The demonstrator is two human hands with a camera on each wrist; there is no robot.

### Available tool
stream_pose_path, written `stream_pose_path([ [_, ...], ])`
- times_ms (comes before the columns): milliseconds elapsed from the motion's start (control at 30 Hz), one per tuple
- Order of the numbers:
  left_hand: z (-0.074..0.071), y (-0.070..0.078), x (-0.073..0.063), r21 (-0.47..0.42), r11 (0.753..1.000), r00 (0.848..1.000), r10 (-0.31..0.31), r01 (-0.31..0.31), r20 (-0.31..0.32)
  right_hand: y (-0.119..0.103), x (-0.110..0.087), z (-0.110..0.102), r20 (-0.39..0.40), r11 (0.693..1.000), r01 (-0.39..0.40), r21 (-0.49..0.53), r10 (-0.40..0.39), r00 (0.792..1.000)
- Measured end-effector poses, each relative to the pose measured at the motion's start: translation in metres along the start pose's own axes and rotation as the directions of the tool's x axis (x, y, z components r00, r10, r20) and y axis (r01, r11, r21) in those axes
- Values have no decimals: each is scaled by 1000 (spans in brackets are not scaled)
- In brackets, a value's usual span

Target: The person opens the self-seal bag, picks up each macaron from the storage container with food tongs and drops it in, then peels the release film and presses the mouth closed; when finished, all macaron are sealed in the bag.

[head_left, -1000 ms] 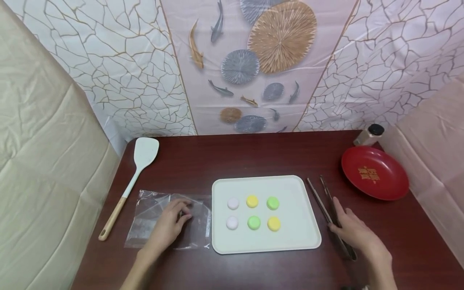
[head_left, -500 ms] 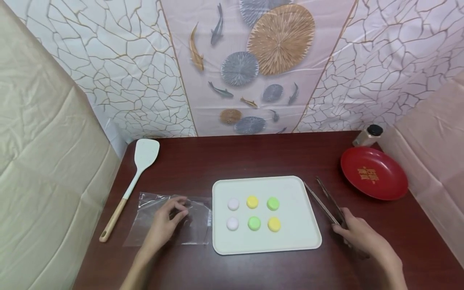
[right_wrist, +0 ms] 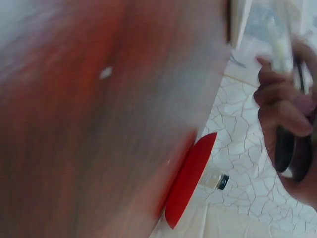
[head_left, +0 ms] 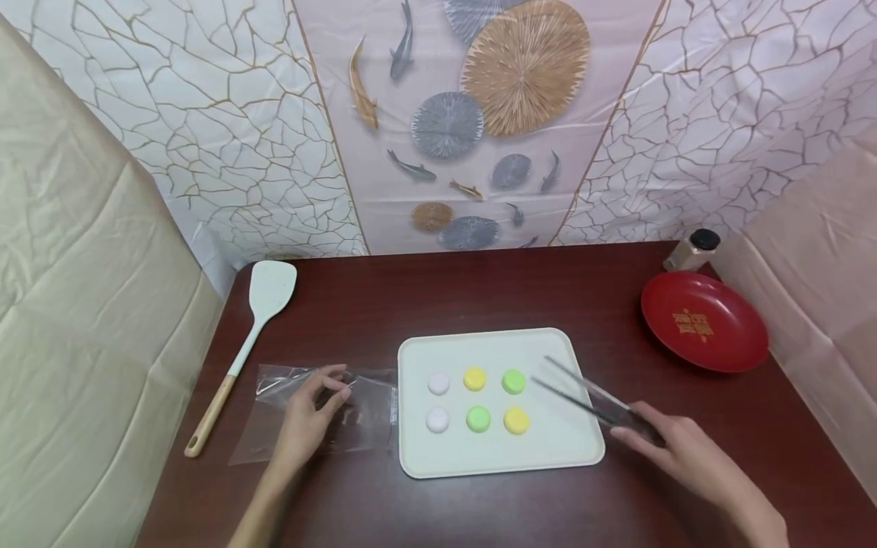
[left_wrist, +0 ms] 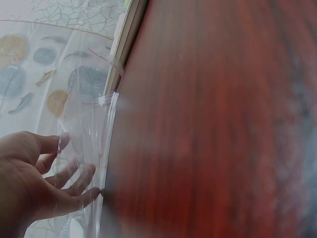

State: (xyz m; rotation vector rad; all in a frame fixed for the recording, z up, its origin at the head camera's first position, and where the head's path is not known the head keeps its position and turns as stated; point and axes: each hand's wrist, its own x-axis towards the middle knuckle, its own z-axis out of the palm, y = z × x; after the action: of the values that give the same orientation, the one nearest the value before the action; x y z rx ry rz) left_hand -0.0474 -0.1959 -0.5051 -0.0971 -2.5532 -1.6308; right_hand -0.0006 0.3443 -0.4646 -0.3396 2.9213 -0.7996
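My left hand (head_left: 306,411) pinches the upper layer of a clear plastic zip bag (head_left: 373,418) lying left of the tray. In the left wrist view, the raised film of the bag (left_wrist: 94,129) overlaps the fingers. My right hand (head_left: 674,449) grips a pair of metal tongs (head_left: 582,396) by the dark handle. The tongs' two arms stand apart, over the right part of the cream tray (head_left: 569,449), with nothing between their tips. On the tray sit two rows of small round macarons: lilac (head_left: 438,383), yellow (head_left: 475,378) and green (head_left: 514,381).
A white spatula with a wooden handle (head_left: 218,407) lies at the far left. At the back right are a red oval plate (head_left: 733,327) and a small black-lidded jar (head_left: 690,253). A patterned cloth (head_left: 445,190) hangs behind the table.
My right hand has picked up the tongs from beside the tray and swung their tips left over it. My left hand has drawn slightly left, with the bag's film lifted at its fingertips.
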Motion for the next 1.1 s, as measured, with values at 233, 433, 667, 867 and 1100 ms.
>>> stream_pose_path([
  [233, 0, -1, 2, -28, 999, 1000, -21, 20, -9, -8, -4, 6, 98, 973, 231, -29, -227, 969],
  [433, 0, -6, 3, -24, 1000, 1000, 6, -7, -11, -11, -5, 5, 142, 964, 221, -146, -201, 969],
  [667, 2, -13, 2, 3, 994, 993, 111, -111, -34, -13, -3, 4, 127, 945, 261, -197, -240, 962],
  [867, 2, -9, 0, 12, 999, 999, 43, -44, 26, -13, -2, 7, 116, 936, 301, -183, -283, 952],
  [1100, 0, -5, -1, 24, 999, 999, 23, -24, 38, -23, 5, 4, 75, 944, 281, -174, -272, 959],
])
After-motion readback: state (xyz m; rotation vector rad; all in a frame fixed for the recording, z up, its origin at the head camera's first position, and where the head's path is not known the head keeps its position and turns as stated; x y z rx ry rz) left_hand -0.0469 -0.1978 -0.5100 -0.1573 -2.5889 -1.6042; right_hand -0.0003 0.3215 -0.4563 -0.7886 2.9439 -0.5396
